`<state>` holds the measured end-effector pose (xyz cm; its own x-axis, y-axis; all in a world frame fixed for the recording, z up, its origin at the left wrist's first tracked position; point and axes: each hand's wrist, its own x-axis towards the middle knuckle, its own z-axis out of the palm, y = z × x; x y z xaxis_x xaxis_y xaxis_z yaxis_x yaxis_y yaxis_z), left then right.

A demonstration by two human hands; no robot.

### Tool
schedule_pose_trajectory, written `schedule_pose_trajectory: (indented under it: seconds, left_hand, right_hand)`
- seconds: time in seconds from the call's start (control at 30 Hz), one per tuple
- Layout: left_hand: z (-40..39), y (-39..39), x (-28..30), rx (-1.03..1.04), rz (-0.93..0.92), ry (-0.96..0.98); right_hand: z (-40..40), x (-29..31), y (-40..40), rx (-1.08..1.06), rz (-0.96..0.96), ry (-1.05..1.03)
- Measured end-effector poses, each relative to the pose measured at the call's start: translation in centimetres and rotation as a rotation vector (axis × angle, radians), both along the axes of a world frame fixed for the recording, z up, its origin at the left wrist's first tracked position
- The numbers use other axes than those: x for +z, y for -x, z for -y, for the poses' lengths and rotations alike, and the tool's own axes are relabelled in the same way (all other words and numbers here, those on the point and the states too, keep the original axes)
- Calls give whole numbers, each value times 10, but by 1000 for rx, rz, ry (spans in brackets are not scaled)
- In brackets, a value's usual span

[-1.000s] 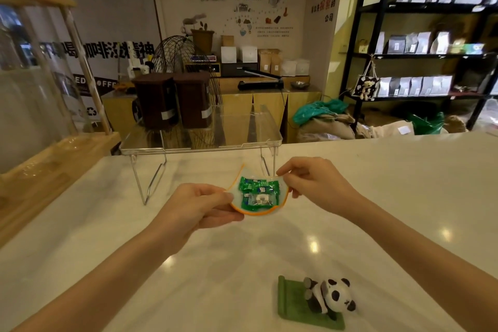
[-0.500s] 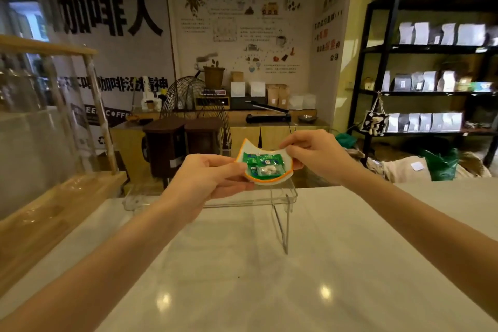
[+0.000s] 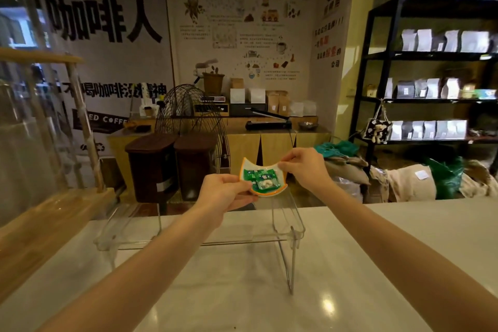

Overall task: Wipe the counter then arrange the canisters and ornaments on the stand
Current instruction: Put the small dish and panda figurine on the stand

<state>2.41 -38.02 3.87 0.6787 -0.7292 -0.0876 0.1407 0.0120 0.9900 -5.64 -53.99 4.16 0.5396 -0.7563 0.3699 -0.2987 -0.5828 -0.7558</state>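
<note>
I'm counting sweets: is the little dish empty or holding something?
Holding something: green wrapped sweets lie in the dish, held by the left hand and right hand.

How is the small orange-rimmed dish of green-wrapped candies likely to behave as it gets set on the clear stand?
The dish looks rigid: it keeps its curved shape between the left hand and right hand. It looks glazed, so probably breakable and apt to slide on the smooth stand. The candies lie loose, so tilting could spill them.

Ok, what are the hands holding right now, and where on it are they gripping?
Both hold the small orange-rimmed dish of green-wrapped candies: left hand pinches its near-left rim, right hand its far-right corner, above the clear stand.
</note>
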Motion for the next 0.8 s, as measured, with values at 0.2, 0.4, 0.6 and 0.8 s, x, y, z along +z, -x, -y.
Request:
schedule_pose_trajectory:
  seconds: [0.2,0.4,0.6,0.8]
  left_hand:
    - [16,-11,-6,35,-46,-47]
    - [23,-15,-5,38,-77,-45]
    - [24,-16,-3,33,-46,-74]
    - [25,-17,-6,41,269,-208]
  right_hand:
    - [10,-13,-15,1,-18,16]
    - [11,-15,-24,26,-35,-13]
    - [11,-16,-25,35,0,-97]
    - [-1,-11,-11,99,-11,-157]
